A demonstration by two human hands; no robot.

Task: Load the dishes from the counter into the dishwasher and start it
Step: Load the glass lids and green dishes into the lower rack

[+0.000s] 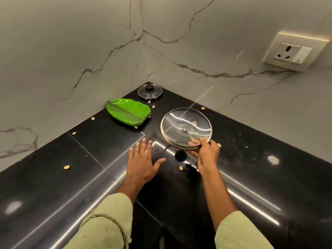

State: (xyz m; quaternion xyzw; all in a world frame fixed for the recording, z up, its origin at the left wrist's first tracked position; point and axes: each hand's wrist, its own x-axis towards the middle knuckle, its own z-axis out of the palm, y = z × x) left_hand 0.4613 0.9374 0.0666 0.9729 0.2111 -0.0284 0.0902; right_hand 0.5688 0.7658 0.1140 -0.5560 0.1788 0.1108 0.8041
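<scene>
green sleeves [107, 221] nearest. my left hand [142, 164] flat over black bench [53, 186], fingers apart. right hand [206, 155] fingers clamped on glass lid [186, 127] rim.

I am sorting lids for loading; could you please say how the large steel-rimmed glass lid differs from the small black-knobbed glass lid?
The large steel-rimmed glass lid is wider than the small black-knobbed glass lid. The right hand grips the large lid's rim; the small lid rests on the counter. The large lid shows its centre nut, the small its knob. Both are round glass.
</scene>
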